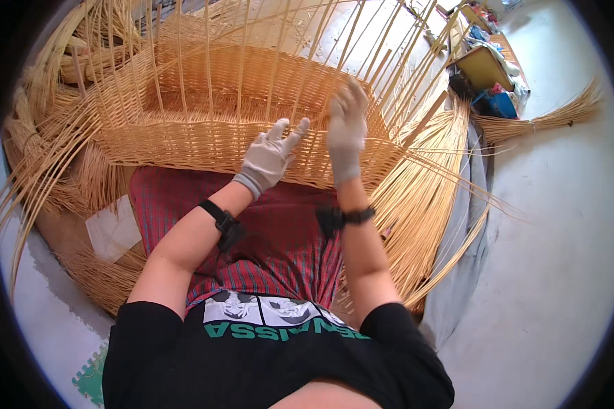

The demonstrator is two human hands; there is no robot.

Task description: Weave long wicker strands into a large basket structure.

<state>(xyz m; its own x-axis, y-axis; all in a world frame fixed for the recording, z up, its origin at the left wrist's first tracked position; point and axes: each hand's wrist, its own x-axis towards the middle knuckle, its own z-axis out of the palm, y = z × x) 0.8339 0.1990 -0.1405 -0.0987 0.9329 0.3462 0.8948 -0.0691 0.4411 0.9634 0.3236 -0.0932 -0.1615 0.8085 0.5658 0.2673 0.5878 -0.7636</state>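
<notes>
A long wicker basket [205,146], woven from tan willow-like rods, lies across in front of me. Bare upright stakes [269,85] rise from its rim. My left hand [266,157], in a pale glove, rests against the near wall with thumb and fingers apart, fingertips at the rim. Farther right, my right hand [348,126], gloved too, is lifted in front of the near wall and the rim. Motion smears its fingers, so whether they grip a rod cannot be made out.
Loose rods [423,198] lie in a thick sheaf at the right. Bundled strands [44,136] crowd the left. A tied bundle [546,124] lies on the floor at far right, near a blue container [501,105]. Red checked cloth [164,204] covers my lap.
</notes>
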